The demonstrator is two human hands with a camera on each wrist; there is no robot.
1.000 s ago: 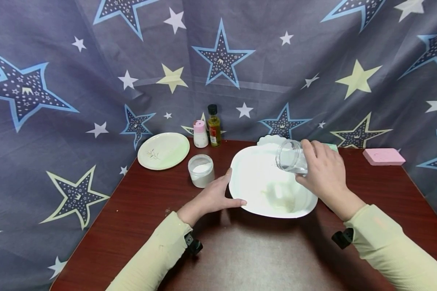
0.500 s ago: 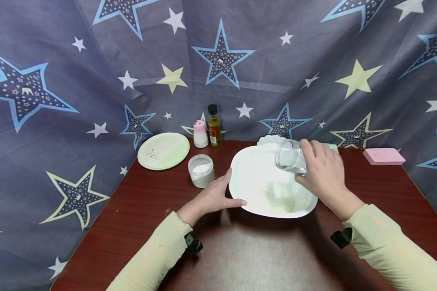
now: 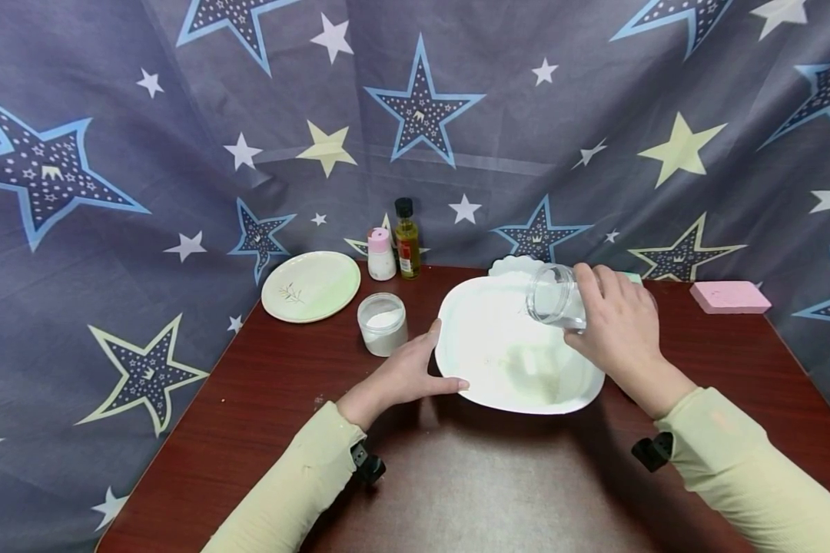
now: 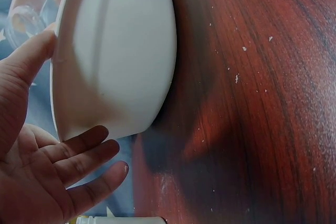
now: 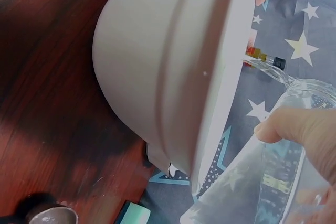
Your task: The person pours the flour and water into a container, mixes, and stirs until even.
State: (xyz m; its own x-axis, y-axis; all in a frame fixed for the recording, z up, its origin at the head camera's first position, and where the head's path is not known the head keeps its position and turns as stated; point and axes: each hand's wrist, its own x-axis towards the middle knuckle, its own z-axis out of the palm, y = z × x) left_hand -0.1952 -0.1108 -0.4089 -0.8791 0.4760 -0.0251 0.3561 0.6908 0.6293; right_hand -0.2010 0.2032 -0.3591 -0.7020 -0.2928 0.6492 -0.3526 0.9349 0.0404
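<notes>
A white oval basin stands on the table before me, with a pale patch on its bottom. My left hand holds its left end, thumb on the near rim and other fingers at the side. In the left wrist view, some fingertips lie along the basin's outer wall. My right hand grips a clear jar, tilted with its mouth over the basin. Water streams from the mouth in the right wrist view. An open jar of white powder stands left of the basin.
Back left are a plate, a pink-capped shaker and an oil bottle. A scalloped white object shows behind the basin. A pink block lies far right. Star-patterned cloth hangs behind the table.
The jar and right hand have shifted only slightly, and the pale patch in the basin changes shape. The left hand and the basin stay where they were.
</notes>
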